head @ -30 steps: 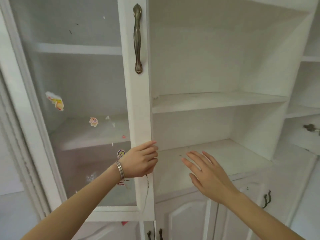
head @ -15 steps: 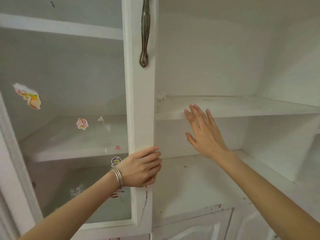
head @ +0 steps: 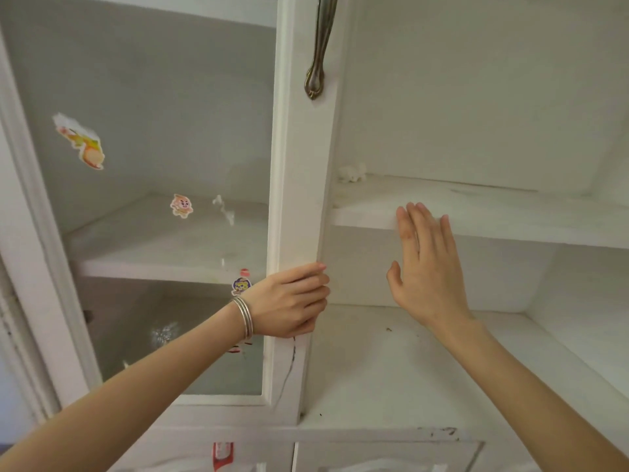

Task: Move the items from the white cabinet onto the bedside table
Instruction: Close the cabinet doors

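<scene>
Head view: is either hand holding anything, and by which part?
The left hand grips the glass cabinet door by its frame's free edge, below the metal handle. The right hand holds nothing, fingers straight by the upper shelf.

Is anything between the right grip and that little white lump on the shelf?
Nothing visible. The right grip is at the shelf edge; only bare shelf lies between it and the white lump.

On the glass pane (head: 153,80), a torn sticker (head: 79,141) sits near the left edge, a pink sticker (head: 181,206) mid-pane, a blue sticker (head: 241,286) by the right edge.
</scene>
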